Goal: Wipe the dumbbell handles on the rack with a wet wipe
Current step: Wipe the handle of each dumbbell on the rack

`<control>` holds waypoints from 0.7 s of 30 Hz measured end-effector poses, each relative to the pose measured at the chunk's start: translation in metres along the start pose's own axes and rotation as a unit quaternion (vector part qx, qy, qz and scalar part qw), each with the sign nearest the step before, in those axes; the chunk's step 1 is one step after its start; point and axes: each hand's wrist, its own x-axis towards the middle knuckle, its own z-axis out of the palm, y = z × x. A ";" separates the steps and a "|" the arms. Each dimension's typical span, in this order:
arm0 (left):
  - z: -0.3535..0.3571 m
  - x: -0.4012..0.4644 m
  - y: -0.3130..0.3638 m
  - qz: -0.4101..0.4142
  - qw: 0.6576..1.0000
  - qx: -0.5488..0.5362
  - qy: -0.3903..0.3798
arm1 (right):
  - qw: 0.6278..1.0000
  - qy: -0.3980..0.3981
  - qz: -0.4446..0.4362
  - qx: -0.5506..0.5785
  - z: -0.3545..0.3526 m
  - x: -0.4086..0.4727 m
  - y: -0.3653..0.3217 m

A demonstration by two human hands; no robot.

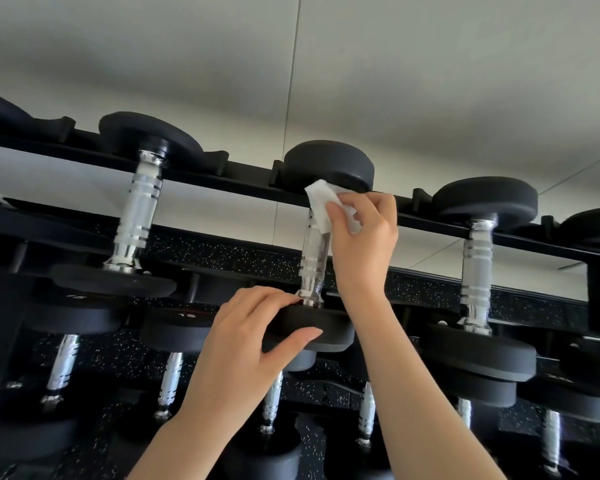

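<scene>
I see the black rack (430,221) with rows of dumbbells. My left hand (243,348) has its grip curled around the near black end of the middle dumbbell (328,164) on the top rail. My right hand (364,237) pinches the white wipe (321,202) against the top of its chrome handle (313,258).

Two bare forearms and hands, no sleeves

The left hand (253,336) and right hand (362,237) wear no gloves, rings, watch or bands; fingernails are short and unpainted, and both forearms are uncovered to the frame's lower edge.
</scene>
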 end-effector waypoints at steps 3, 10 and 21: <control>0.001 0.000 -0.001 0.000 1.000 -0.004 0.005 | 0.999 -0.001 0.004 0.053 0.002 0.003 -0.005; 0.000 0.001 -0.001 -0.005 1.000 -0.017 0.002 | 0.997 -0.024 0.045 0.054 0.001 0.010 -0.015; 0.001 -0.002 0.000 -0.014 0.999 -0.013 0.038 | 0.953 -0.292 0.082 0.000 -0.051 -0.038 -0.016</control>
